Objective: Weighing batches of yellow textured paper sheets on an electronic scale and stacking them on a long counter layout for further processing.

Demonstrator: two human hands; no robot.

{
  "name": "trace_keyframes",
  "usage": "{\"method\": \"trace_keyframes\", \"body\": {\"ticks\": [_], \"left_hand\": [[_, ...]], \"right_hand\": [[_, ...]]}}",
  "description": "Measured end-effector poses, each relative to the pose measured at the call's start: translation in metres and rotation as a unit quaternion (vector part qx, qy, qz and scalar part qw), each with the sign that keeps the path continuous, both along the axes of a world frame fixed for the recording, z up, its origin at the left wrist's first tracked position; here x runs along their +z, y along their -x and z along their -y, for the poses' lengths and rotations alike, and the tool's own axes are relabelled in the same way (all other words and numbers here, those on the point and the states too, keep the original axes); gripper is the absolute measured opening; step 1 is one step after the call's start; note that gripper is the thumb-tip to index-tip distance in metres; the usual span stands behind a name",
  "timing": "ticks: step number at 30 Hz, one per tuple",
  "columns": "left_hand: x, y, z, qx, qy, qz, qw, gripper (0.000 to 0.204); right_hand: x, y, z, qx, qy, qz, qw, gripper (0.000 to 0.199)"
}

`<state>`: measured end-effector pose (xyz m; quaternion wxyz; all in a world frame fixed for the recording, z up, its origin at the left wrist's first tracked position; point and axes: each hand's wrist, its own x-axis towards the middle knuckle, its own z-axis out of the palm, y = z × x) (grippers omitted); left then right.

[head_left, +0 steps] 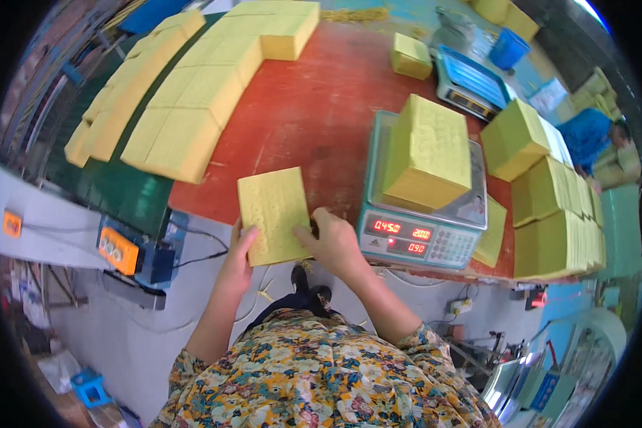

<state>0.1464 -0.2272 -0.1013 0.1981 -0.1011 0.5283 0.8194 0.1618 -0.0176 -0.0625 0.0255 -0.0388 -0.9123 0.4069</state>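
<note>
A flat stack of yellow paper sheets (272, 214), its top face dotted with small marks, is held up at the table's near edge. My left hand (240, 255) grips its lower left side with the thumb on top. On its right side, my right hand (333, 241) presses the thumb against the sheets, the other fingers curled. How thick this stack is cannot be seen. Just right of my right hand stands a digital scale (421, 244) with lit red digits. A tall block of yellow paper (429, 153) rests on the scale's metal plate.
Rows of yellow paper blocks (200, 85) line the red table's (299, 107) left side and a green conveyor (146, 187). More paper stacks (549, 214) stand at the right edge. Behind the scale are a second, blue-trayed scale (472, 78) and a person in blue (585, 139).
</note>
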Motion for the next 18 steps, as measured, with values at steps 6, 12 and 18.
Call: {"method": "trace_keyframes", "body": {"ticks": [6, 12, 18], "left_hand": [[-0.026, 0.001, 0.031, -0.069, 0.041, -0.052, 0.995, 0.046], [-0.017, 0.006, 0.047, -0.064, -0.085, 0.073, 0.992, 0.05], [0.041, 0.021, 0.039, -0.117, -0.039, -0.049, 0.991, 0.048]], "right_hand": [[-0.006, -0.011, -0.014, -0.001, 0.182, 0.097, 0.978, 0.038], [-0.057, -0.031, 0.001, -0.008, 0.226, 0.112, 0.968, 0.05], [-0.017, -0.028, 0.005, -0.003, 0.415, 0.09, 0.905, 0.059]]}}
